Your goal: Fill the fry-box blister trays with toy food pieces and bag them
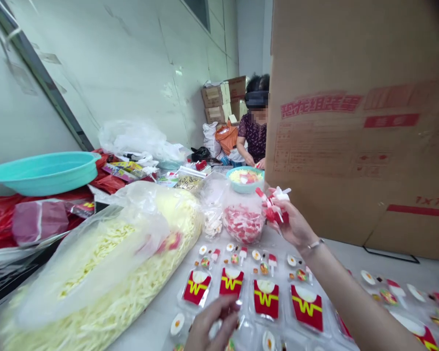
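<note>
My right hand [294,224] is raised beside the large carton, closed around a bunch of small red-and-white popsicle-shaped plastic pieces [278,207]. Just left of it stands a clear bag of similar red and white pieces [243,222]. Low in the view, my left hand [217,324] hovers over clear plastic blister trays [247,261], its fingers bent and apart, with nothing visible between them. The trays hold red fry-box pieces with a yellow W [266,298], small egg-like pieces [256,255], and popsicle pieces [272,260] in their pockets.
A big bag of pale yellow strips [131,273] lies on the left. A turquoise basin [44,173] sits behind it. The tall carton [351,136] blocks the right side. Across the table, a co-worker [254,131] sits by a turquoise bowl [245,187].
</note>
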A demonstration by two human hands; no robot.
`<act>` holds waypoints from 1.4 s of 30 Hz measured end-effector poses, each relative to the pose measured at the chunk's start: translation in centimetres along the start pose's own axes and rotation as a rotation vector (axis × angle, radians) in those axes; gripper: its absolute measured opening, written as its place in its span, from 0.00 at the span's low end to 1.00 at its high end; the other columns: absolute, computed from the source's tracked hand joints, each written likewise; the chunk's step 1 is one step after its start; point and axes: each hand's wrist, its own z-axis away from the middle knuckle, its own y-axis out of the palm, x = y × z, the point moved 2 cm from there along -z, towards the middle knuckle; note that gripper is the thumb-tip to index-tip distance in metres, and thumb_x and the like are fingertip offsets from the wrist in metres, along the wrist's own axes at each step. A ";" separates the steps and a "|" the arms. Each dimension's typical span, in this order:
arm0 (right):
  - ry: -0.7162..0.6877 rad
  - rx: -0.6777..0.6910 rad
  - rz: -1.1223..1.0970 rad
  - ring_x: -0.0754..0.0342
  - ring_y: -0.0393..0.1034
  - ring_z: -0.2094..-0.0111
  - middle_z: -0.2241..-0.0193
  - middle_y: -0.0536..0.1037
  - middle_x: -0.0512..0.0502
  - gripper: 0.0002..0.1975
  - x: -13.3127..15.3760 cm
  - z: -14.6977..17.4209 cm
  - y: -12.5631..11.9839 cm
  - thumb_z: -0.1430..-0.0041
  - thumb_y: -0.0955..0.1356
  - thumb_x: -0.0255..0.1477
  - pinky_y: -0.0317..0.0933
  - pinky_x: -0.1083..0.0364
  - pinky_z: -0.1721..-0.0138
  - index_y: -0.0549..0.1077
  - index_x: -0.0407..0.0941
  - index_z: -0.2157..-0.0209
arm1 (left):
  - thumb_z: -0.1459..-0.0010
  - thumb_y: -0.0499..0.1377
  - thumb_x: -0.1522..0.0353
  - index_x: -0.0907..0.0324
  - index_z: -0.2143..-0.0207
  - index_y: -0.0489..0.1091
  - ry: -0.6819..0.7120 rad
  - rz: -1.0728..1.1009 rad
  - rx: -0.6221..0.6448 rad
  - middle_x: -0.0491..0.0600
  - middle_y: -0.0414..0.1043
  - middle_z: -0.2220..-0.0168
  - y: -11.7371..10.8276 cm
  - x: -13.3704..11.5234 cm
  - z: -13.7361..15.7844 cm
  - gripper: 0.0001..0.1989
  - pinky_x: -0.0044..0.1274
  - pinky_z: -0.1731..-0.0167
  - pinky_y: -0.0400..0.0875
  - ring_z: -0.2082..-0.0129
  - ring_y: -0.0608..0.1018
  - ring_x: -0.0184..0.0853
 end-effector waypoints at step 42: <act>0.780 0.104 -0.430 0.53 0.68 0.72 0.69 0.74 0.44 0.07 -16.4 28.3 1.9 0.47 0.67 0.27 0.56 0.61 0.84 0.72 0.42 0.64 | 0.39 0.55 0.62 0.59 0.56 0.70 0.176 -0.118 0.433 0.51 0.72 0.59 1.6 4.3 3.3 0.14 0.27 0.58 0.68 0.60 0.73 0.33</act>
